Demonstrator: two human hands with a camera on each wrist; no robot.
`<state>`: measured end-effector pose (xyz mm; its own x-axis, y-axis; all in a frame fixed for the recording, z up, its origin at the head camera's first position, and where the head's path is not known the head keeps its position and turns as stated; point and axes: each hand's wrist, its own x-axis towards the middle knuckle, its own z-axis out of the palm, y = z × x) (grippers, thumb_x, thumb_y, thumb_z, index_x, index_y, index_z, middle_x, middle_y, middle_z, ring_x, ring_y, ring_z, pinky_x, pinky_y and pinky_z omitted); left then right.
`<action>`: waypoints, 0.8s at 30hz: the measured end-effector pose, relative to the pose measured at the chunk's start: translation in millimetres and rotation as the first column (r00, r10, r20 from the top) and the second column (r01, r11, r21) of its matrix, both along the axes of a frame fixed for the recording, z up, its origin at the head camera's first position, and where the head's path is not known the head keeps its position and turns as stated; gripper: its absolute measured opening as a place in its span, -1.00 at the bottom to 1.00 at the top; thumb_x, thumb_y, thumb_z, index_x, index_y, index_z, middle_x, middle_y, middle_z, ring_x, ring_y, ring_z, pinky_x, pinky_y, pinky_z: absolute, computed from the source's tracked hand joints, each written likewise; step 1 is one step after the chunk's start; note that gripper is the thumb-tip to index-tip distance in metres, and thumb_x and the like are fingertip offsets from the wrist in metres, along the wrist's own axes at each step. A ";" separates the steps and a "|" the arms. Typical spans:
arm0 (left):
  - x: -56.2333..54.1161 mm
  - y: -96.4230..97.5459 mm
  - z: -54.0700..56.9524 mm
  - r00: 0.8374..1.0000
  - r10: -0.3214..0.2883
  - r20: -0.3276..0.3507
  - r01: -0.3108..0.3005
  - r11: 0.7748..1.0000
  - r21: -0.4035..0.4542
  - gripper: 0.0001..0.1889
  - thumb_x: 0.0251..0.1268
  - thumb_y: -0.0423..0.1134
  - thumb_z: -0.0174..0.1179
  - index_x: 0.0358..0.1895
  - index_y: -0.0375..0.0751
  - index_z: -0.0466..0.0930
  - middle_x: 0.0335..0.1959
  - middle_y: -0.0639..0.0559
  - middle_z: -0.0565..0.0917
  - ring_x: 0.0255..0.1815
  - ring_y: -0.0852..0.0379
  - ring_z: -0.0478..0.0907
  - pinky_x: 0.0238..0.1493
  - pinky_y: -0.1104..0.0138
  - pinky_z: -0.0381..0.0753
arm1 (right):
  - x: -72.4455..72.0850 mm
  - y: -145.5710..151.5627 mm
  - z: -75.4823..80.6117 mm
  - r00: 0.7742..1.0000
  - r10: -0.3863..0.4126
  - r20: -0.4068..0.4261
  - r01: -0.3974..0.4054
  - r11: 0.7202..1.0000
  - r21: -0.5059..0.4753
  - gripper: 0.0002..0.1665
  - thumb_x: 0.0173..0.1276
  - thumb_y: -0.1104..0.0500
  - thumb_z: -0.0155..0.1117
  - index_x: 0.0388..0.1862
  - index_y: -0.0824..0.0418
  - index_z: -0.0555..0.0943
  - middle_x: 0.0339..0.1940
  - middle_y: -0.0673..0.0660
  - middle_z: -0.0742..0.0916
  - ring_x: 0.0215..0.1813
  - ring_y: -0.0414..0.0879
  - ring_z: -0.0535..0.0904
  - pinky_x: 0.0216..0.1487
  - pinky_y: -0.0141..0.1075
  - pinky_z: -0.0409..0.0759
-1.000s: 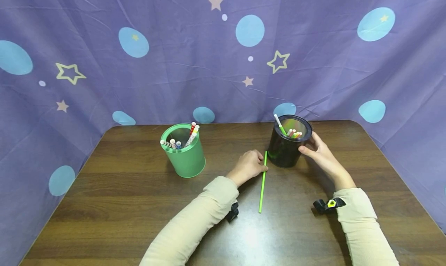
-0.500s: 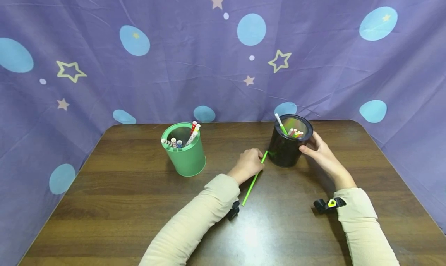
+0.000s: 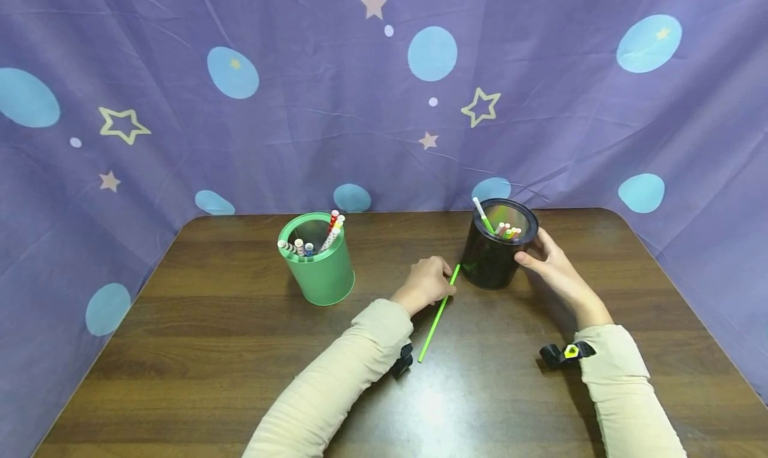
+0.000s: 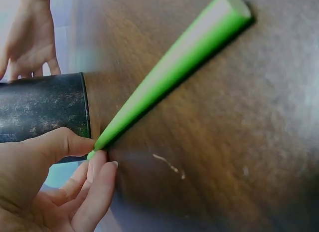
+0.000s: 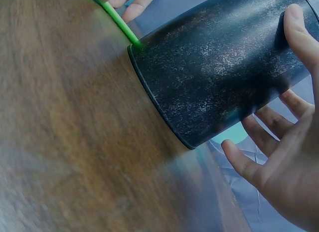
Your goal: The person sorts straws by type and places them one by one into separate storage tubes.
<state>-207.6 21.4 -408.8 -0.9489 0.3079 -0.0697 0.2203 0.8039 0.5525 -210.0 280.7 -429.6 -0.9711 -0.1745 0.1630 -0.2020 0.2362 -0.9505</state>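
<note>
A plain green drinking straw (image 3: pixel 437 323) lies slanted low over the table, its far end close to the foot of the black can (image 3: pixel 489 265). My left hand (image 3: pixel 427 283) pinches it near that end; the left wrist view shows thumb and fingertips meeting on the straw (image 4: pixel 164 75). My right hand (image 3: pixel 555 265) holds the side of the black can, thumb on the near side and fingers reaching round behind, as the right wrist view also shows. The can (image 5: pixel 214 67) stands upright. Several thin straws lean inside it, one white-and-green straw (image 3: pixel 482 213) rising above the rim.
On the left of the table stands a green can (image 3: pixel 321 278) with several patterned straws (image 3: pixel 331 235) in it. A purple curtain (image 3: pixel 336 111) with stars and blue dots hangs behind the table's back edge. The wooden tabletop (image 3: pixel 210 351) reflects light near the front.
The straw's near end has swung left, turning the straw from nearly straight to slanted in my left fingers. My right hand and both cans have stayed put.
</note>
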 end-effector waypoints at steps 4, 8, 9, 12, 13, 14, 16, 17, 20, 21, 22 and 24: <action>-0.2 -0.3 0.5 1.000 0.014 0.028 -0.014 1.000 0.013 -0.72 0.08 -0.28 0.44 -0.10 -0.24 0.72 -0.43 0.00 0.75 -0.83 0.27 0.51 -0.37 0.50 0.55 | 1.2 -1.7 2.5 1.000 0.000 0.007 0.000 1.000 0.023 -0.19 0.48 0.19 0.21 0.57 0.27 0.07 0.40 0.32 0.37 0.29 -0.23 0.34 0.15 -0.55 0.37; -1.4 -1.1 0.4 0.996 0.046 0.076 -0.050 0.998 0.047 -0.74 0.08 -0.30 0.42 -0.12 -0.24 0.72 -0.51 0.03 0.71 -0.82 0.25 0.52 -0.65 0.49 0.53 | 0.7 -1.6 2.5 1.000 -0.003 0.008 0.002 1.000 0.021 -0.20 0.48 0.22 0.20 0.57 0.29 0.07 0.40 0.30 0.38 0.28 -0.25 0.34 0.15 -0.55 0.37; -1.8 -1.3 0.2 0.995 0.054 0.086 -0.060 0.996 0.059 -0.75 0.08 -0.31 0.41 -0.13 -0.24 0.72 -0.53 0.04 0.70 -0.82 0.24 0.53 -0.70 0.47 0.53 | 0.8 -1.5 2.8 1.000 -0.003 0.009 0.003 1.000 0.020 -0.20 0.48 0.22 0.20 0.57 0.28 0.07 0.40 0.30 0.37 0.29 -0.25 0.34 0.15 -0.55 0.36; -3.3 -1.3 -0.2 0.990 0.072 0.122 -0.084 0.992 0.090 -0.77 0.10 -0.33 0.39 -0.14 -0.24 0.71 -0.58 0.04 0.67 -0.81 0.21 0.54 -0.73 0.46 0.52 | 2.2 -1.1 4.1 1.000 -0.003 0.009 0.003 1.000 0.013 -0.19 0.48 0.22 0.20 0.57 0.28 0.07 0.41 0.30 0.37 0.29 -0.24 0.33 0.15 -0.55 0.36; -3.8 -1.3 -0.3 0.989 0.076 0.129 -0.089 0.992 0.093 -0.77 0.10 -0.33 0.38 -0.13 -0.24 0.71 -0.59 0.05 0.66 -0.81 0.21 0.54 -0.73 0.46 0.52 | 2.7 -1.0 4.5 1.000 -0.004 0.009 0.004 1.000 0.011 -0.19 0.47 0.23 0.20 0.57 0.28 0.07 0.41 0.29 0.37 0.29 -0.24 0.34 0.14 -0.55 0.36; -4.2 -1.4 -0.2 0.987 0.081 0.137 -0.094 0.991 0.097 -0.77 0.11 -0.33 0.38 -0.13 -0.24 0.71 -0.59 0.05 0.65 -0.81 0.20 0.54 -0.72 0.46 0.53 | 3.2 -1.1 4.7 1.000 -0.004 0.006 0.004 1.000 0.007 -0.19 0.47 0.23 0.21 0.57 0.28 0.07 0.40 0.28 0.38 0.28 -0.25 0.34 0.14 -0.55 0.37; -4.5 -2.1 0.0 0.985 0.082 0.150 -0.098 0.990 0.103 -0.76 0.11 -0.33 0.37 -0.11 -0.23 0.70 -0.58 0.05 0.65 -0.80 0.20 0.55 -0.69 0.44 0.56 | 3.6 -0.8 4.7 1.000 -0.005 0.001 0.005 1.000 0.004 -0.20 0.47 0.25 0.20 0.56 0.29 0.08 0.38 0.25 0.39 0.26 -0.27 0.35 0.13 -0.55 0.37; -4.4 -2.7 0.6 0.986 0.080 0.147 -0.095 0.990 0.100 -0.75 0.11 -0.33 0.36 -0.10 -0.22 0.70 -0.57 0.06 0.65 -0.77 0.21 0.56 -0.63 0.45 0.57 | 3.5 -0.7 4.5 1.000 -0.006 -0.001 0.006 1.000 0.005 -0.20 0.47 0.25 0.20 0.56 0.29 0.08 0.37 0.24 0.40 0.25 -0.29 0.35 0.13 -0.56 0.37; -2.8 -6.5 3.2 0.992 0.057 0.113 -0.070 0.991 0.117 -0.73 0.12 -0.33 0.35 -0.07 -0.22 0.67 -0.48 0.05 0.69 -0.58 0.21 0.61 -0.40 0.43 0.59 | 2.8 -0.3 4.1 1.000 -0.010 -0.002 0.010 1.000 0.018 -0.20 0.47 0.24 0.21 0.56 0.28 0.08 0.38 0.26 0.40 0.27 -0.26 0.34 0.14 -0.56 0.36; -2.1 -8.3 4.4 0.994 0.046 0.099 -0.059 0.990 0.128 -0.73 0.14 -0.33 0.34 -0.06 -0.22 0.66 -0.44 0.03 0.71 -0.50 0.19 0.63 -0.33 0.41 0.58 | 2.3 -0.4 4.0 1.000 -0.011 0.001 0.011 1.000 0.025 -0.20 0.47 0.24 0.21 0.56 0.28 0.08 0.39 0.28 0.39 0.28 -0.24 0.34 0.14 -0.56 0.36; -1.6 -10.2 5.7 0.996 0.037 0.085 -0.049 0.989 0.141 -0.72 0.16 -0.33 0.33 -0.04 -0.22 0.65 -0.40 0.02 0.73 -0.42 0.16 0.64 -0.26 0.38 0.57 | 1.9 -0.4 4.2 1.000 -0.009 0.004 0.009 0.999 0.031 -0.20 0.47 0.23 0.21 0.57 0.28 0.08 0.40 0.30 0.38 0.31 -0.19 0.33 0.14 -0.56 0.35; -0.2 -14.4 9.2 0.998 0.025 0.050 -0.033 0.984 0.175 -0.72 0.18 -0.35 0.32 -0.02 -0.24 0.63 -0.33 0.00 0.73 -0.32 0.14 0.63 -0.20 0.36 0.54 | 0.9 -0.5 4.0 1.000 -0.011 0.010 0.011 0.999 0.048 -0.20 0.47 0.21 0.21 0.56 0.28 0.08 0.42 0.33 0.36 0.34 -0.13 0.32 0.14 -0.56 0.34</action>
<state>-207.9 7.1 -399.6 -0.9545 0.2916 -0.0624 0.1681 0.6990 0.6950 -209.1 280.2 -425.6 -0.9745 -0.1712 0.1452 -0.1899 0.2837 -0.9399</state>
